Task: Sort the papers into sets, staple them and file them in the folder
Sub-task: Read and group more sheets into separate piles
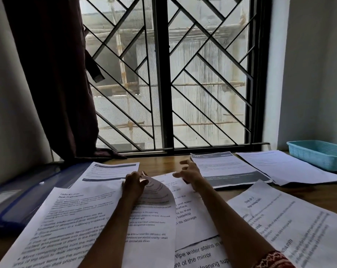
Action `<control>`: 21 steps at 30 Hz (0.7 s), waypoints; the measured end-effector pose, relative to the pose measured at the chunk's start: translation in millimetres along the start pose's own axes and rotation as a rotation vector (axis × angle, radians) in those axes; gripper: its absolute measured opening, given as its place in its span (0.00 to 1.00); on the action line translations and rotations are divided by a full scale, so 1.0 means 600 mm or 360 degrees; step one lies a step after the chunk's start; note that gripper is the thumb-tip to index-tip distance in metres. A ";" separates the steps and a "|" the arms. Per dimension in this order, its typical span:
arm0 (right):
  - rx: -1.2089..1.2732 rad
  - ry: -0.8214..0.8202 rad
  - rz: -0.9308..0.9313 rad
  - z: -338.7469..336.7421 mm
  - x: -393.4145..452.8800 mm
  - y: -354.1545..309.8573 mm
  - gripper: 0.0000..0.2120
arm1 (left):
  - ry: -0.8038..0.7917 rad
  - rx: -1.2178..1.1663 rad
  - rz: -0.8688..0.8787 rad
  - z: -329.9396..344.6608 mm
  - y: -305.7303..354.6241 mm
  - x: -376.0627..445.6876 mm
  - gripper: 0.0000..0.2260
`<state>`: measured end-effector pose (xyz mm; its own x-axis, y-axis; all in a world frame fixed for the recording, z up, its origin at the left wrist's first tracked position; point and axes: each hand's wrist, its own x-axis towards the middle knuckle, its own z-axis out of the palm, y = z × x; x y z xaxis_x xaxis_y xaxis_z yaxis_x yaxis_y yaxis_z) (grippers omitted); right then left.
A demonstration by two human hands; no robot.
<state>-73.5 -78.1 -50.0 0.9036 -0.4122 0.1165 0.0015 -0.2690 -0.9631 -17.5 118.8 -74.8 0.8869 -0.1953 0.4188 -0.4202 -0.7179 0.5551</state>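
Several printed sheets lie spread over a wooden desk (156,163) under a window. My left hand (133,182) pinches the top corner of a printed sheet (154,219) in the middle, and that corner curls up and over. Beside it, my right hand (189,172) hovers with spread, relaxed fingers over the top of another sheet (187,207), holding nothing. A dark blue folder (28,196) lies at the left, partly under a large sheet of text (71,225). No stapler is visible.
Two sheets with dark header bands lie further back (109,171) (227,169), a plain one (285,167) to their right. A turquoise plastic basket (318,153) sits at the back right corner. A dark curtain (63,93) hangs at the left of the barred window.
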 end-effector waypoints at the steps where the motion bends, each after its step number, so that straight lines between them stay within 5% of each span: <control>1: 0.0039 -0.0005 -0.0001 0.002 0.000 -0.001 0.28 | -0.0009 -0.0021 -0.0002 0.000 0.001 -0.001 0.11; 13: 0.0249 -0.0073 0.0101 -0.002 0.002 0.009 0.19 | 0.0156 -0.0111 -0.0003 -0.001 0.014 0.000 0.13; 21: 0.0353 -0.0424 -0.0210 -0.016 -0.006 0.003 0.07 | 0.0142 -0.0217 0.0246 0.001 0.015 0.006 0.09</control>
<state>-80.6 -85.4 -50.0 0.9692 -0.1376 0.2044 0.1922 -0.0973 -0.9765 -18.1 111.4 -69.0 0.7920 -0.2314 0.5650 -0.5771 -0.5859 0.5689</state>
